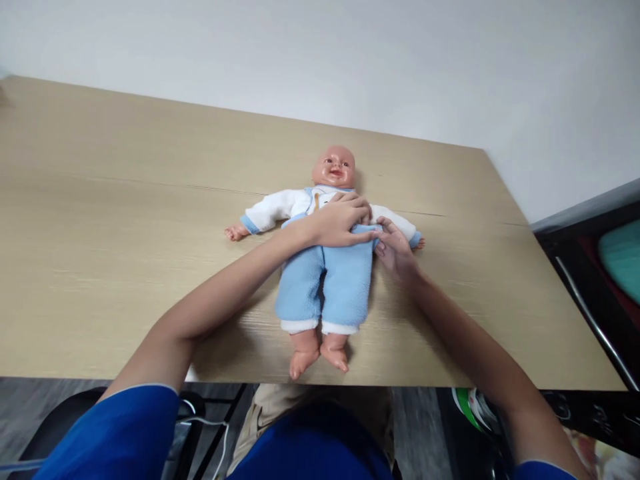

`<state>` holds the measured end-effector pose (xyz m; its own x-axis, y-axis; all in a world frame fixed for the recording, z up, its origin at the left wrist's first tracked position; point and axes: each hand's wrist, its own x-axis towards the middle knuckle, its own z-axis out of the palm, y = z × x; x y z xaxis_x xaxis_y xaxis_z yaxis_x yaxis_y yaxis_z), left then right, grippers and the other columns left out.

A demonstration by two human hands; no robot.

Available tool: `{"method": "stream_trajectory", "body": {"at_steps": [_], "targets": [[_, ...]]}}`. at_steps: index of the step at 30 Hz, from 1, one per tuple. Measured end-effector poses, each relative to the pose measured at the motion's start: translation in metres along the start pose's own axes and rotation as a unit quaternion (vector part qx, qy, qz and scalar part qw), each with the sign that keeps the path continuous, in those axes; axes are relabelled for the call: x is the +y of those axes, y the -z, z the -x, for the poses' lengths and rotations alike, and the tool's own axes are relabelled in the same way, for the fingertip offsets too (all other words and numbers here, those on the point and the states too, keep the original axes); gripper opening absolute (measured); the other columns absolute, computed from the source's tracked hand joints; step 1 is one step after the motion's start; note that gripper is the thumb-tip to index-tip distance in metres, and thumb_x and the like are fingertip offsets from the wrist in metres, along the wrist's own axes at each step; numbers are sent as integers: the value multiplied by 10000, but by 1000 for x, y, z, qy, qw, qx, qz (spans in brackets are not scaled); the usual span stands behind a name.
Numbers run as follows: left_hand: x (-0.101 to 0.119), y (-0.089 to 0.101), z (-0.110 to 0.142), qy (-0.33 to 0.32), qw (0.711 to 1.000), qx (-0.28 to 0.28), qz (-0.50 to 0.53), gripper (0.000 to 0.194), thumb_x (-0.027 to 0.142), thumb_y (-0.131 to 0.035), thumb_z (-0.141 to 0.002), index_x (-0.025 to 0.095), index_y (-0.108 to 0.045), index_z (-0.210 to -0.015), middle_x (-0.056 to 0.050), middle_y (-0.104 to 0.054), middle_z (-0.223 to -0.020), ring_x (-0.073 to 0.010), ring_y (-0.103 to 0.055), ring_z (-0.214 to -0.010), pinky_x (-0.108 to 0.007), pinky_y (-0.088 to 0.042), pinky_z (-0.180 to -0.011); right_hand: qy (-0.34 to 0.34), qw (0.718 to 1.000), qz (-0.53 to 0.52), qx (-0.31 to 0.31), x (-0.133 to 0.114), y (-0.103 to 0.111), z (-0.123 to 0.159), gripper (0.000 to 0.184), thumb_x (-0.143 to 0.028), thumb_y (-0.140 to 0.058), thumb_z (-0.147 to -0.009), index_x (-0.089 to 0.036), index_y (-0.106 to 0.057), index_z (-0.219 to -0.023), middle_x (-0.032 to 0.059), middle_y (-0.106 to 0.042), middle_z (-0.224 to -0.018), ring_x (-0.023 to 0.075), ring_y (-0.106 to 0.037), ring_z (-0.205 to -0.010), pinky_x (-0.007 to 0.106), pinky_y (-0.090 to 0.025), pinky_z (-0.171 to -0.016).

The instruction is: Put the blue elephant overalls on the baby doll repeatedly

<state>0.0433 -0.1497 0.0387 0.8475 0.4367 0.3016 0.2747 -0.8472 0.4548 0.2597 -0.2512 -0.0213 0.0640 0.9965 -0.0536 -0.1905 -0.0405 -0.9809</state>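
A baby doll [336, 163] lies on its back on the table, head at the far side and bare feet toward me. It wears a white top [280, 205] with blue cuffs and fluffy blue trousers [300, 283] with white hems. My left hand [343, 220] reaches across the doll's belly, its fingers bent over the top and its thumb along the waistband; the fingertips are partly hidden. At the doll's side on the right, my right hand [396, 252] pinches the edge of the trousers' waist, close to the left thumb.
The doll rests on a light wooden table [125, 240] that meets a white wall [300, 60] at the back. Beyond its right edge stands a dark-framed item with a teal thing [623, 257]. A white cable [223, 440] hangs below the front edge.
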Motion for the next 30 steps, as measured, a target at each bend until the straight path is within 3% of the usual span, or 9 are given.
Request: {"method": "stream_trajectory", "body": {"at_steps": [3, 6, 12, 16, 19, 21, 25, 28, 30], "targets": [[-4, 0, -2, -4, 997, -34, 62, 441, 628, -576, -1119, 228, -761, -1102, -161, -826, -1465, -405, -672, -1454, -610, -429, -1316, -2, 1000, -19, 4, 1, 4, 7, 536, -553, -987, -829, -361, -669, -1216, -41, -657, -993, 162, -437, -666, 330, -441, -615], [-11, -1, -6, -2, 994, -15, 105, 356, 548, -586, -1112, 229, -745, -1119, -153, -843, -1389, -350, -728, -1334, -560, -493, -1263, 28, 999, 20, -8, 7, 7, 8, 527, -564, -999, -851, -351, -663, -1197, -25, -700, -1108, 158, -508, -726, 327, -482, -657], [-10, -10, -6, 33, 999, 32, 17, 191, 373, -636, -1044, 216, -688, -1141, -192, -803, -1318, -392, -666, -1314, -570, -518, -1211, 121, 970, 191, 87, 21, 8, 19, 510, -580, -937, -916, -313, -626, -1219, 26, -719, -1190, 194, -680, -906, 372, -612, -844], [3, -9, -2, 52, 998, 29, -7, 398, 214, -589, -999, 197, -645, -1393, -188, -753, -1447, -390, -647, -1387, -559, -510, -1207, 198, 906, 344, 148, 7, 26, 37, 425, -478, -839, -1006, -305, -631, -1334, 99, -735, -1353, 268, -710, -1075, 441, -637, -892], [11, -6, -6, 51, 998, 29, -15, 440, 253, -588, -1036, 183, -625, -1468, -190, -738, -1489, -379, -653, -1389, -544, -491, -1237, 257, 830, 472, 149, -6, 56, 38, 468, -447, -845, -988, -288, -654, -1384, 147, -747, -1428, 369, -690, -1304, 593, -591, -1134], [14, -5, -14, 43, 998, 19, -28, 426, 339, -609, -1075, 168, -642, -1464, -207, -739, -1501, -391, -646, -1403, -549, -471, -1261, 256, 805, 521, 126, -8, 78, 31, 601, -477, -883, -943, -270, -655, -1459, 175, -750, -1475, 424, -671, -1387, 669, -528, -1229], [11, -10, -36, 31, 997, -31, -67, 586, 489, -756, -1037, 153, -647, -1504, -243, -711, -1585, -436, -605, -1487, -571, -445, -1286, 243, 810, 528, 73, -6, 105, 16, 644, -498, -896, -897, -238, -709, -1455, 190, -801, -1432, 433, -731, -1318, 656, -575, -1181], [7, -19, -49, 41, 994, -61, -86, 797, 463, -850, -963, 140, -568, -1634, -270, -663, -1675, -457, -583, -1536, -581, -449, -1283, 265, 819, 500, 88, -9, 104, 13, 519, -509, -917, -882, -243, -762, -1299, 150, -839, -1237, 390, -787, -1145, 604, -645, -1071], [6, -25, -51, 43, 993, -66, -90, 903, 426, -865, -940, 131, -501, -1712, -285, -636, -1717, -467, -580, -1553, -587, -453, -1282, 288, 832, 460, 115, -11, 96, 16, 532, -527, -950, -883, -251, -752, -1293, 144, -834, -1253, 381, -802, -1162, 587, -668, -1071]]}}
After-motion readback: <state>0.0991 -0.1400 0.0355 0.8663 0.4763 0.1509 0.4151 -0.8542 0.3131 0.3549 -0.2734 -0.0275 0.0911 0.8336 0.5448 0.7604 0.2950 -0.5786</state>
